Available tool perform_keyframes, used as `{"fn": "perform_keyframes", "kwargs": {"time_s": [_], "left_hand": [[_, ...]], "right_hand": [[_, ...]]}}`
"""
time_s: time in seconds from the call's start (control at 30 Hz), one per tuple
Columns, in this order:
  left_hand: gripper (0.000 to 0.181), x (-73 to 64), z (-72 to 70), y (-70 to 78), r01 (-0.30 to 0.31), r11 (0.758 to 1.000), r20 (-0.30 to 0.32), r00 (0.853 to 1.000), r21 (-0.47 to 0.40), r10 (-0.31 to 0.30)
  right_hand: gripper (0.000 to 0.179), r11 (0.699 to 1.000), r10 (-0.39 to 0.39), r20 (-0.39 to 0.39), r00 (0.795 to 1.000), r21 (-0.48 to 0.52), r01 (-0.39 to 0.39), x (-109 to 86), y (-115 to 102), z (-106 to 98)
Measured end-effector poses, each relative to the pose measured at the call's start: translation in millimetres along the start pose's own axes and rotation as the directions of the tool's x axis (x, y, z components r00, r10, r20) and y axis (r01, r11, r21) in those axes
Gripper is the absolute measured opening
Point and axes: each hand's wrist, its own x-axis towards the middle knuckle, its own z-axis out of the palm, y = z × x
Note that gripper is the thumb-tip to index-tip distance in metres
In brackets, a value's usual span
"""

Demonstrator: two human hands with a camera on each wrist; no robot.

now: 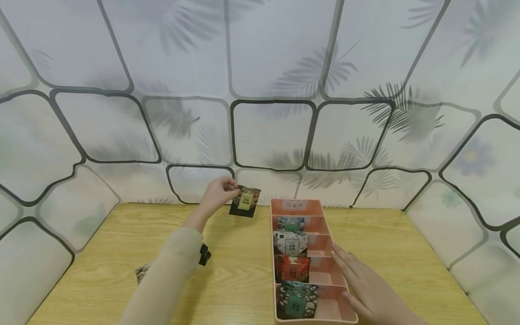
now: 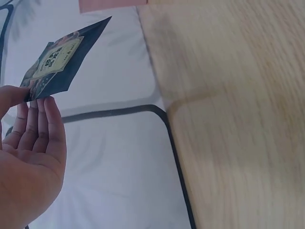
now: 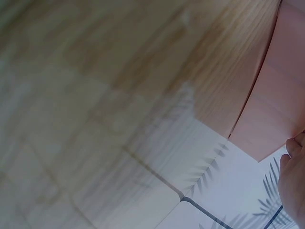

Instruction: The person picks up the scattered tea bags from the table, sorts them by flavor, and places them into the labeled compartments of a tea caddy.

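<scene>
My left hand (image 1: 219,195) pinches a black tea sachet (image 1: 245,201) with a yellow label by its upper left corner, above the far side of the table. In the left wrist view, the thumb and fingertips meet at the sachet's (image 2: 57,64) edge. A long pink divider box (image 1: 351,311) stands to the right of it. Tea sachets lie in the box: a dark green one (image 1: 297,301), a red one (image 1: 292,270), a white-grey one (image 1: 290,243) and a blue-green one (image 1: 290,224). My right hand (image 1: 367,284) rests against the box's right side, fingers extended along the rim.
The far compartment's wall carries a white label (image 1: 294,205). On the wooden table (image 1: 227,284), a sachet (image 1: 142,272) and a small black object (image 1: 205,254) are partly hidden by the left sleeve. A patterned cloth wall (image 1: 272,135) rises behind the table.
</scene>
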Motion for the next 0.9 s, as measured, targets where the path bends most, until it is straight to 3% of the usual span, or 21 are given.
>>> {"fn": "perform_keyframes", "kwargs": {"time_s": [0.3, 0.47, 0.7, 0.9], "left_hand": [[0.010, 6.7, 11.8, 28.3, -0.020, 0.993, -0.023, 1.000, -0.113, 0.017], [0.008, 8.9, 23.3, 39.6, -0.059, 0.984, -0.024, 0.998, -0.170, 0.056], [0.006, 12.4, 45.1, 48.5, -0.099, 0.972, -0.023, 0.995, -0.214, 0.096], [0.005, 14.0, 66.4, 50.0, -0.086, 0.960, -0.010, 0.996, -0.266, 0.087]], "right_hand": [[0.077, 1.000, 0.014, 0.020, 1.000, 0.005, -0.014, -0.7, 0.3, -0.5], [0.076, 1.000, 0.025, 0.029, 0.999, 0.009, -0.025, -1.4, 0.5, -0.4], [0.074, 1.000, 0.004, 0.003, 1.000, 0.002, -0.004, -0.8, 1.5, -0.8], [0.074, 1.000, 0.010, 0.001, 1.000, 0.005, -0.010, -0.8, 0.5, -0.9]]}}
